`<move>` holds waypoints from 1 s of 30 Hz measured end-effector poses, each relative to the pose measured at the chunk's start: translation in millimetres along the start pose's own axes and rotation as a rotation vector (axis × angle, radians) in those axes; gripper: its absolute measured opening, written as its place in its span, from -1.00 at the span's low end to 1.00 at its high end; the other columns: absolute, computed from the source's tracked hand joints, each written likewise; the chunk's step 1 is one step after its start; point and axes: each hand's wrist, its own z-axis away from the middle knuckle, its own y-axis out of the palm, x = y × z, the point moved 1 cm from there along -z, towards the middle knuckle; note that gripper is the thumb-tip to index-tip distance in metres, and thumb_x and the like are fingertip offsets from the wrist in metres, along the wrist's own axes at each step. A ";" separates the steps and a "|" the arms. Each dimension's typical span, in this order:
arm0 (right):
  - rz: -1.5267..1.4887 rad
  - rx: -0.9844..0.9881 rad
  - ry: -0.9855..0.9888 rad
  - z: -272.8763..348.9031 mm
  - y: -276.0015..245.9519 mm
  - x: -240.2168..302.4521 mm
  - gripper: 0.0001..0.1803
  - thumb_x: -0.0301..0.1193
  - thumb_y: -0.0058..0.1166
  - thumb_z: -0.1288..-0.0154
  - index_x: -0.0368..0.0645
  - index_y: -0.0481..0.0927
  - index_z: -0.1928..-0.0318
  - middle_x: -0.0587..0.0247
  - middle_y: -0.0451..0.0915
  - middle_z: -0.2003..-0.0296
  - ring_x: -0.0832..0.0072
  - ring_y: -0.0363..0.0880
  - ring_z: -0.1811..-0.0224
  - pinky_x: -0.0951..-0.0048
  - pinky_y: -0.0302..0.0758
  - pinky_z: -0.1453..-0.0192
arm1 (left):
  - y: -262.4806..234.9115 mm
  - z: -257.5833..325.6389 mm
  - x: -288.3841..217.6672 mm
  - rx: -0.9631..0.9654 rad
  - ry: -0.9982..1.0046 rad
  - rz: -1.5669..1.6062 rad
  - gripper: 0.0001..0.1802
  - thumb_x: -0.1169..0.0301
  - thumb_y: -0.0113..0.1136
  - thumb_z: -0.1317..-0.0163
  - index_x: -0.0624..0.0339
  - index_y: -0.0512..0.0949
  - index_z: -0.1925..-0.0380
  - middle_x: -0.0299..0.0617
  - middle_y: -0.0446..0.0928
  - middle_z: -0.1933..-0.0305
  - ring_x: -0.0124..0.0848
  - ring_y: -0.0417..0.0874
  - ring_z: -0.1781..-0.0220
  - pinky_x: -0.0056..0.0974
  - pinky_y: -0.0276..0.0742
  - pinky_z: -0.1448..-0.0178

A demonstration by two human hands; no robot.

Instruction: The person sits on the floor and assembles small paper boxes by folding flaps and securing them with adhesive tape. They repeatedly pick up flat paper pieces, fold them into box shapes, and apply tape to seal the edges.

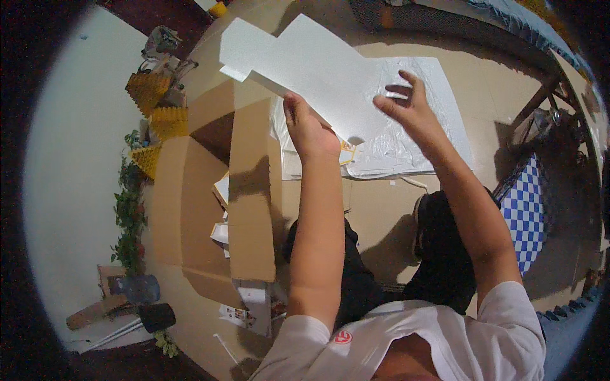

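My left hand [312, 134] grips the lower edge of a flat white cardboard blank [308, 63] with notched flaps. The blank is raised and tilted in front of me, reaching away to the upper left. To its right my right hand [413, 111] hovers, fingers apart and holding nothing. Below both hands, a stack of white sheets [452, 136] under crinkled clear plastic lies on the floor. A bit of yellow-and-white print [347, 152] shows beside my left wrist.
An open brown cardboard box [251, 216] stands left of my left forearm, with white and yellow pieces [220, 232] inside. Printed paper [253, 311] lies near it. Farther left are yellow stacked pieces [168, 122] and a green plant [129, 216]. Blue-and-white checkered material [524, 216] is at right.
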 end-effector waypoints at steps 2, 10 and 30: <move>0.015 0.005 0.041 11.1 13.2 -1.5 0.20 -0.03 0.38 -0.04 -0.29 -0.18 -0.41 -0.28 0.19 -0.27 0.06 0.35 -0.26 0.18 0.40 -0.26 | 1.7 5.0 -8.0 -0.094 0.094 -0.012 -0.52 0.09 -0.14 -0.45 0.18 0.26 -0.19 -0.14 0.37 -0.19 -0.27 0.41 -0.21 -0.11 0.38 -0.29; -0.548 0.159 0.085 38.2 71.9 -14.0 -0.22 -0.23 0.38 -0.08 -0.37 0.24 -0.16 -0.01 0.48 0.00 0.36 0.48 -0.03 0.35 0.42 -0.10 | 11.0 7.1 -9.5 -0.167 0.023 0.184 -0.28 -0.05 -0.15 -0.42 0.15 -0.02 -0.38 -0.06 0.12 -0.39 -0.14 0.24 -0.38 -0.02 0.24 -0.39; -0.225 -0.083 0.129 21.7 43.5 1.8 -0.58 -0.14 0.33 -0.13 -0.29 0.59 0.28 0.30 0.61 0.45 0.62 0.44 0.47 0.57 0.33 0.37 | -2.5 -0.5 -29.9 -0.167 0.127 0.210 -0.49 0.07 0.06 -0.36 0.18 0.36 -0.13 -0.14 0.44 -0.10 -0.28 0.47 -0.12 -0.15 0.43 -0.17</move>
